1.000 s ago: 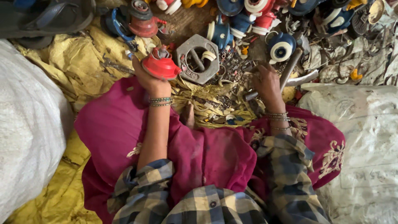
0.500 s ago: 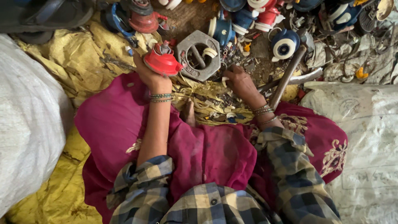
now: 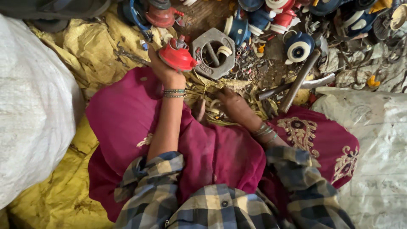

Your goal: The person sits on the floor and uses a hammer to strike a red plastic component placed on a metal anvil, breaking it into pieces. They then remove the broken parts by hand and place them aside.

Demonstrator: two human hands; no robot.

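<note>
The left hand (image 3: 163, 68) grips a red domed plastic part (image 3: 178, 57) — probably light, rigid, best held by its rim — while the right hand (image 3: 227, 99) rests among scrap, its grip unclear.

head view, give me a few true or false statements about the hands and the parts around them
1. The left hand holds a red dome-shaped part. True.
2. The right hand grips the metal rod. False: it rests low on the yellowish scraps in front of the lap, apart from the rod.
3. A grey octagonal metal casting lies just right of the red part. True.
4. The left wrist is bare. False: it wears a stack of thin bangles.
5. A white woven sack lies at the left edge. True.
</note>
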